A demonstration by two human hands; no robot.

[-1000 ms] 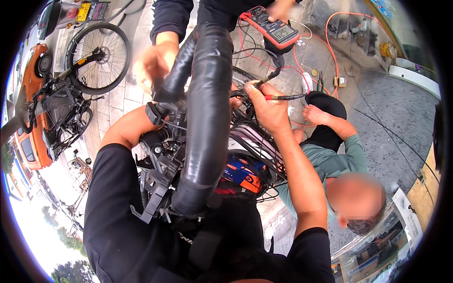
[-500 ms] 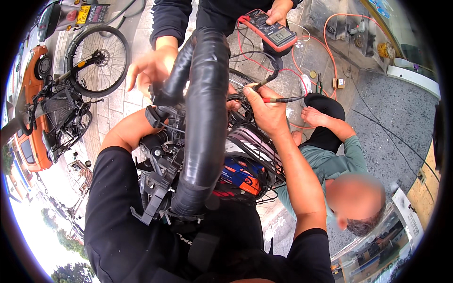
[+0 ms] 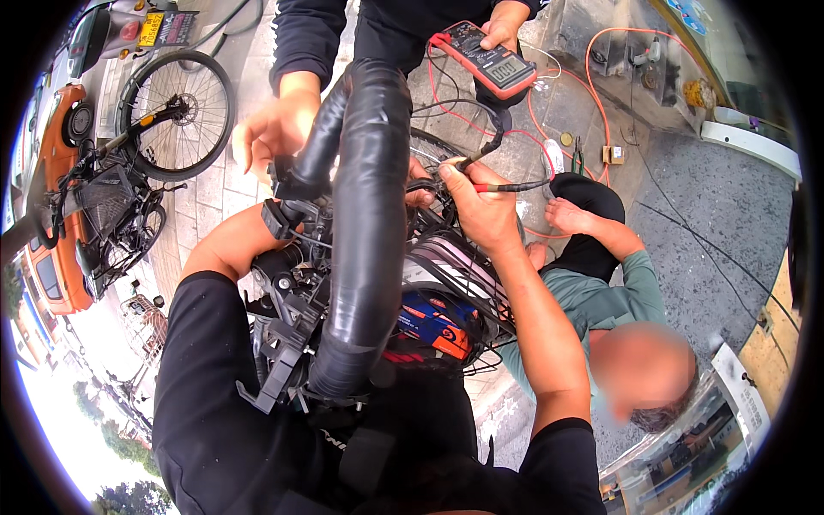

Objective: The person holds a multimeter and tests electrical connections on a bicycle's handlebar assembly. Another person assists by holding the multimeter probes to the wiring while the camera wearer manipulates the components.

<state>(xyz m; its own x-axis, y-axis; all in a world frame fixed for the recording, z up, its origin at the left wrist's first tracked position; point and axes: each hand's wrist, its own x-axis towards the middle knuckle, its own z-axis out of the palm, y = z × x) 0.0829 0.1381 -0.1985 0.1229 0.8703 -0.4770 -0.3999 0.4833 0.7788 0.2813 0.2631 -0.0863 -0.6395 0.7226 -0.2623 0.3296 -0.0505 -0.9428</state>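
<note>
My right hand is closed on a red-and-black test probe, its tip at dark wiring. A thick black wrapped cable also runs to its fingertips. Just left of it, my left hand shows only some bent fingers at the wiring. The rest is behind a thick black-taped tube, and what the fingers grip is hidden. A person standing opposite holds a red-and-black multimeter, its leads running toward my right hand. That person's other hand is beside the taped tube, fingers spread.
Below the tube are a black bracket and a wire basket holding a blue-and-orange package. At right a person in a green shirt crouches close to my forearm. Orange cable crosses the pavement; a parked bicycle stands left.
The reading on the multimeter's display has changed. The bike and tube have shifted slightly in the picture, while both my hands stay at the wiring.
</note>
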